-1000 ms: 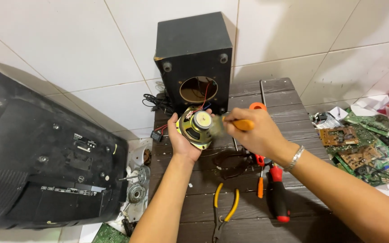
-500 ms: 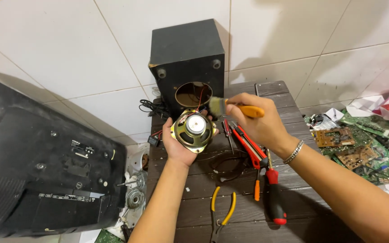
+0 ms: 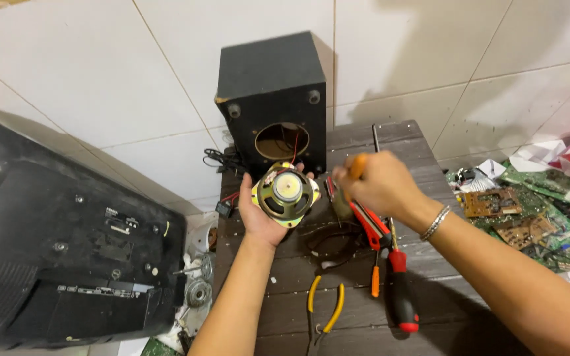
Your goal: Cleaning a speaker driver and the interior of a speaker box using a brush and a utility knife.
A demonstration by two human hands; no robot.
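The brush [image 3: 353, 173] had been drawn right, off the driver [image 3: 286, 195] cupped in the left hand [image 3: 263, 217]; the right hand [image 3: 377, 184] was clamped on it. Dusting was judged underway; a return stroke was required.

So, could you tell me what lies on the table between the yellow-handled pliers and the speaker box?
In the head view, between the pliers and the speaker box, the left hand holds the loose speaker; a dark wire loop lies below it.

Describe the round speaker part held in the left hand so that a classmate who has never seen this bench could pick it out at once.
Find the black speaker box with a round hole, standing against the white tiled wall. Just below that hole, the left hand cradles the speaker driver. Unlike the long-handled tools beside it, it is a round disc with a yellowish metal frame and a pale centre.
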